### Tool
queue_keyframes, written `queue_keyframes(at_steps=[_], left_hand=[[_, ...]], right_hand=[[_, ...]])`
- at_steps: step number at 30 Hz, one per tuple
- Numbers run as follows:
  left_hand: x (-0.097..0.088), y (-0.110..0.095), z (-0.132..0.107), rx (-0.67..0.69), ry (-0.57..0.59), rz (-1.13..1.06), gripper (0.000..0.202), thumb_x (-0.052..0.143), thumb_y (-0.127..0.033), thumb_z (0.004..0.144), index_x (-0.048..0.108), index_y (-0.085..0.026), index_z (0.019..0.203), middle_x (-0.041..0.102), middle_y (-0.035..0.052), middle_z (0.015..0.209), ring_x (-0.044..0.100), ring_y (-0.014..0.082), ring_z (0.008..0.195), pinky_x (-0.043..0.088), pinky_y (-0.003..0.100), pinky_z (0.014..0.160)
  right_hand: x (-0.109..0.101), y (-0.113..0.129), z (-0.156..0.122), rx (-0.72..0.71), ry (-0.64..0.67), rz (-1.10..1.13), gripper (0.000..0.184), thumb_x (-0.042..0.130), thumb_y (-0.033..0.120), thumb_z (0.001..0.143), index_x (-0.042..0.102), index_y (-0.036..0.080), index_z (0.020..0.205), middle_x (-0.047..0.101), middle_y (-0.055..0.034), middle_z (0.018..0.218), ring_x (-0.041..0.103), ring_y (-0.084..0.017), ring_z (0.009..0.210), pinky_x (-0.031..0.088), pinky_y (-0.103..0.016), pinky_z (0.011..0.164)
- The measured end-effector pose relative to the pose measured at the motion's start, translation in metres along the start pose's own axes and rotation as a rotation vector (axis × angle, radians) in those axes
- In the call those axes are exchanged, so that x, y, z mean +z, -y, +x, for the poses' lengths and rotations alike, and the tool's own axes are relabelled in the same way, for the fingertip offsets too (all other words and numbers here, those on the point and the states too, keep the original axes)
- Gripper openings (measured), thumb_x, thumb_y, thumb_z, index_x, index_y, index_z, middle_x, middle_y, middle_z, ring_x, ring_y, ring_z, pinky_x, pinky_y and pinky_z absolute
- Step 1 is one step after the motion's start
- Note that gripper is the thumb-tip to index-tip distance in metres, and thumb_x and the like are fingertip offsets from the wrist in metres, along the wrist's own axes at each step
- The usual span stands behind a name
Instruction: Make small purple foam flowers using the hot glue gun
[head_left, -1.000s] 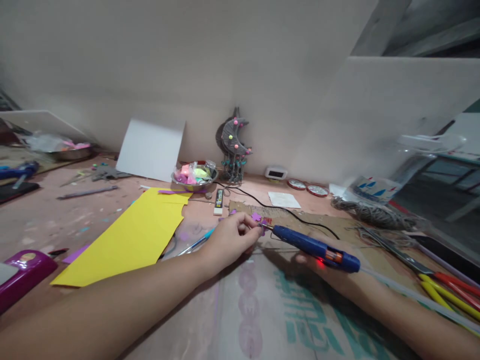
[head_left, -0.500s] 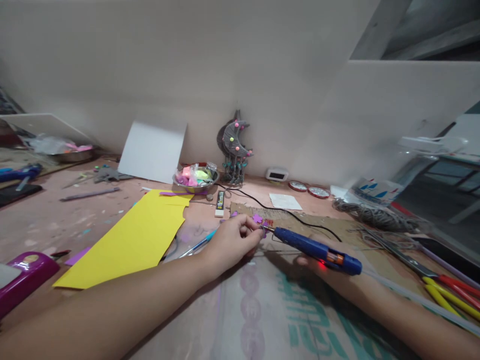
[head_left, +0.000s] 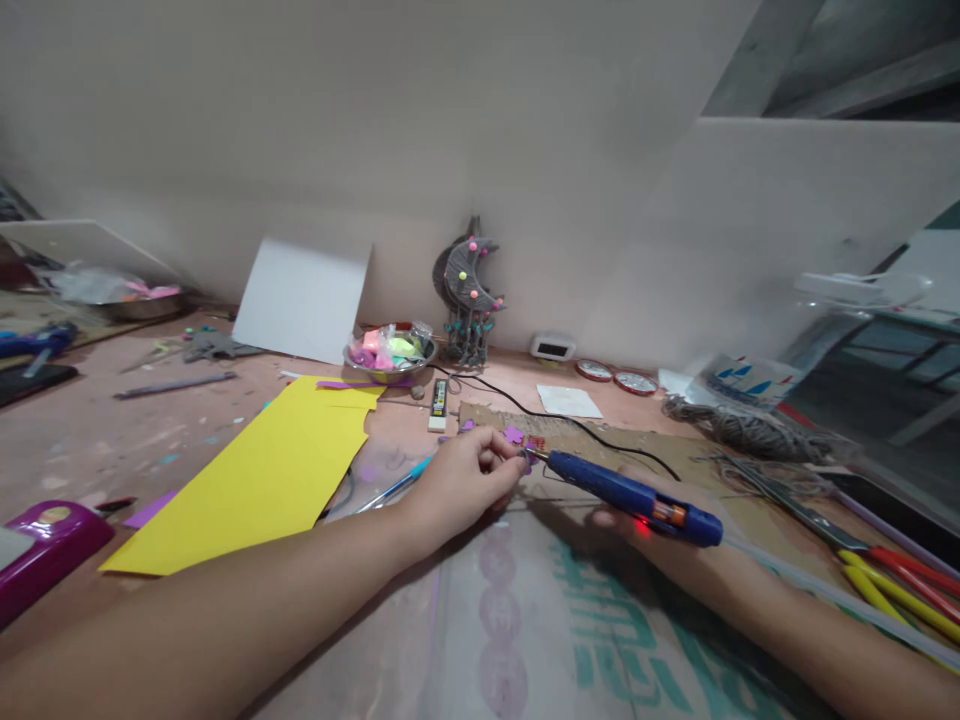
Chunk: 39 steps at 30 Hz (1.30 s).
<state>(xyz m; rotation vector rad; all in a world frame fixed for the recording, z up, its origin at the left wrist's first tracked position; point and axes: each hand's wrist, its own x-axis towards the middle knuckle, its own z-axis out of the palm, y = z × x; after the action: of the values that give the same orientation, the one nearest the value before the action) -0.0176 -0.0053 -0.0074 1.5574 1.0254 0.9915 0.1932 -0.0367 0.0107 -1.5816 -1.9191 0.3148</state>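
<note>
My right hand (head_left: pixel 645 520) is wrapped round a blue hot glue gun (head_left: pixel 630 495) whose red light glows underneath. Its nozzle points left and meets a small purple paper piece (head_left: pixel 525 458) pinched in the fingertips of my left hand (head_left: pixel 461 480). Both hands rest low over a printed cardboard sheet (head_left: pixel 570 620). More small purple flower cut-outs (head_left: pixel 514 434) lie just behind the nozzle. The gun's black cord (head_left: pixel 570 422) runs back toward the wall.
A yellow paper sheet (head_left: pixel 270 480) lies to the left, with a blue pen (head_left: pixel 390 487) beside it. A metal bowl of coloured bits (head_left: pixel 390 352), a moon ornament (head_left: pixel 469 285) and a white card (head_left: pixel 304 298) stand by the wall. Pencils (head_left: pixel 900 590), twine (head_left: pixel 750 428) and a purple stapler (head_left: pixel 41 550) lie at the sides.
Almost nothing differs; both hands stay in place with the glue gun's nozzle at the pinched purple piece, and the view shifts slightly.
</note>
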Motion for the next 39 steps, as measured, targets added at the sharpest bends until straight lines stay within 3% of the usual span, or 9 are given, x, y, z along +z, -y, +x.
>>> queue_keyframes(at_steps=[6, 15, 20, 26, 32, 39], left_hand=[[0.0, 0.0, 0.0, -0.004, 0.0, -0.009, 0.02, 0.054, -0.037, 0.078, 0.048, -0.019, 0.075, 0.05, -0.0054, 0.049, 0.046, 0.0084, 0.044, 0.033, 0.018, 0.044], [0.0, -0.002, 0.0, -0.015, 0.002, 0.01, 0.017, 0.053, -0.035, 0.079, 0.047, -0.019, 0.076, 0.05, -0.0054, 0.05, 0.046, 0.0085, 0.045, 0.033, 0.018, 0.045], [0.0, -0.001, 0.0, 0.004, 0.008, 0.032, 0.018, 0.053, -0.035, 0.079, 0.047, -0.019, 0.075, 0.05, -0.0053, 0.051, 0.046, 0.0086, 0.046, 0.034, 0.019, 0.046], [0.0, -0.002, -0.001, 0.009, 0.005, 0.053, 0.018, 0.053, -0.035, 0.079, 0.048, -0.019, 0.075, 0.05, -0.0053, 0.05, 0.046, 0.0085, 0.046, 0.033, 0.018, 0.045], [0.001, -0.002, -0.001, 0.006, 0.01, 0.045, 0.016, 0.053, -0.034, 0.079, 0.049, -0.019, 0.075, 0.05, -0.0058, 0.049, 0.045, 0.0078, 0.044, 0.032, 0.017, 0.044], [0.0, -0.003, -0.001, 0.003, 0.006, 0.024, 0.017, 0.053, -0.035, 0.079, 0.048, -0.019, 0.075, 0.05, -0.006, 0.048, 0.046, 0.0082, 0.044, 0.034, 0.018, 0.044]], right_hand=[[0.005, -0.009, 0.005, -0.031, -0.012, 0.052, 0.035, 0.058, 0.054, 0.063, 0.048, 0.024, 0.05, 0.049, 0.0012, 0.041, 0.044, -0.014, 0.038, 0.034, -0.026, 0.036], [-0.008, 0.009, 0.001, -0.024, 0.073, 0.0, 0.028, 0.058, 0.048, 0.068, 0.051, 0.023, 0.059, 0.055, 0.0001, 0.053, 0.048, -0.015, 0.047, 0.039, -0.028, 0.045], [-0.004, 0.0, 0.004, 0.013, 0.037, -0.007, 0.027, 0.057, 0.05, 0.066, 0.052, 0.024, 0.06, 0.053, 0.0018, 0.05, 0.047, -0.016, 0.045, 0.037, -0.027, 0.043], [-0.007, -0.004, 0.004, -0.021, 0.121, -0.043, 0.026, 0.056, 0.046, 0.07, 0.049, 0.024, 0.06, 0.052, 0.0024, 0.051, 0.048, -0.015, 0.047, 0.038, -0.026, 0.044], [-0.004, -0.007, 0.005, 0.023, 0.079, -0.017, 0.031, 0.057, 0.053, 0.066, 0.052, 0.022, 0.061, 0.056, 0.0011, 0.053, 0.052, -0.016, 0.047, 0.04, -0.027, 0.044], [-0.005, -0.009, 0.007, 0.01, 0.1, -0.042, 0.03, 0.056, 0.05, 0.068, 0.053, 0.021, 0.063, 0.056, 0.0, 0.053, 0.052, -0.017, 0.048, 0.042, -0.028, 0.044]])
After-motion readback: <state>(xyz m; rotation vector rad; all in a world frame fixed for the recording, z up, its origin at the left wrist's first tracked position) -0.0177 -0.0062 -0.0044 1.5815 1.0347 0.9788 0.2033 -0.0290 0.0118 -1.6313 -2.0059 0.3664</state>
